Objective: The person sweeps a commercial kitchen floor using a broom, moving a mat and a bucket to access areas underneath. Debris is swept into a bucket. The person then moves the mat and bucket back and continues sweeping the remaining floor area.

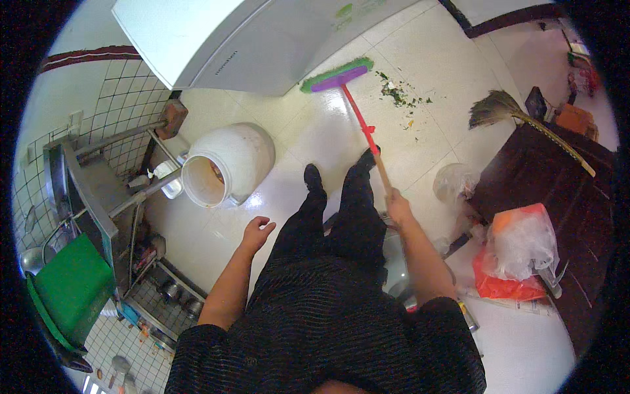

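Observation:
My right hand [398,209] is wrapped round the wooden end of a broom [355,107]. The broom's handle is red farther up, and its purple head with green bristles lies on the pale tiled floor beside a white appliance. A scatter of dark green leafy scraps [400,94], with a few yellow and white bits, lies on the floor to the right of the broom head. My left hand [258,233] hangs free at my left side, fingers loosely apart, holding nothing. The nearest thing to it is a large white plastic barrel [252,148].
The white appliance [262,56] stands at the far left. A metal frame [98,190] and a green board [72,289] are on the left. To the right, a straw broom [495,108] rests against a dark brown surface [518,171], near plastic bags [522,246].

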A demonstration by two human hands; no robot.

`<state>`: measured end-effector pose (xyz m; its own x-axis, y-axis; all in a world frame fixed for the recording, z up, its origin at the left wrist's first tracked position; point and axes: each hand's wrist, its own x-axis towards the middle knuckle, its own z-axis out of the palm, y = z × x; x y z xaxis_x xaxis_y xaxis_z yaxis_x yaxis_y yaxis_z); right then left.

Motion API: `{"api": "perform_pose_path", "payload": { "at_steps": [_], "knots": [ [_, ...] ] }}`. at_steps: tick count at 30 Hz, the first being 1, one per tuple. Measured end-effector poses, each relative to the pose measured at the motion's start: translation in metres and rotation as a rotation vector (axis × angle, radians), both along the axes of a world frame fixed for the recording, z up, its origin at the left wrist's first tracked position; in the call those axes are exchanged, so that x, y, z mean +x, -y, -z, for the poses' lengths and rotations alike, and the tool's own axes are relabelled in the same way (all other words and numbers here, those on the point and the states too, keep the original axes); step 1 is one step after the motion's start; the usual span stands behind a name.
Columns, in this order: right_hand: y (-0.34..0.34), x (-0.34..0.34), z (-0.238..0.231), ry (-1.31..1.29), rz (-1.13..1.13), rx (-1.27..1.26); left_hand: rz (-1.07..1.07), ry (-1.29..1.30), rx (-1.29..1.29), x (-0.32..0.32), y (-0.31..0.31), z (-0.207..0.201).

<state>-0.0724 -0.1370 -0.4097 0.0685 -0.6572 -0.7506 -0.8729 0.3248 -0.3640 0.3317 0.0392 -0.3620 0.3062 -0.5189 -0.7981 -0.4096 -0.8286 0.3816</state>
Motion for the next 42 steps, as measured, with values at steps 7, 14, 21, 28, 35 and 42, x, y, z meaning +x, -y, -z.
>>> {"api": "perform_pose_path", "payload": {
  "at_steps": [7, 14, 21, 28, 35, 42],
  "knots": [
    [0.011, -0.075, -0.068, -0.001, 0.067, 0.079, -0.09, -0.009, 0.002, 0.009, -0.007, 0.002],
    [0.016, 0.003, -0.014, 0.109, 0.181, 0.083, -0.02, 0.016, 0.076, 0.008, -0.021, 0.006],
    [-0.004, 0.044, -0.011, 0.113, 0.243, 0.323, -0.087, -0.01, 0.001, 0.004, -0.012, 0.002],
    [-0.004, -0.007, -0.051, -0.096, -0.124, 0.159, -0.008, 0.002, 0.0, 0.007, -0.016, 0.008],
    [0.009, -0.051, -0.12, 0.02, -0.047, 0.144, -0.044, 0.026, 0.014, 0.01, -0.022, 0.008],
    [0.037, -0.016, -0.083, 0.056, -0.3, 0.077, -0.028, 0.026, 0.01, 0.007, -0.028, 0.01]
  ]
}}
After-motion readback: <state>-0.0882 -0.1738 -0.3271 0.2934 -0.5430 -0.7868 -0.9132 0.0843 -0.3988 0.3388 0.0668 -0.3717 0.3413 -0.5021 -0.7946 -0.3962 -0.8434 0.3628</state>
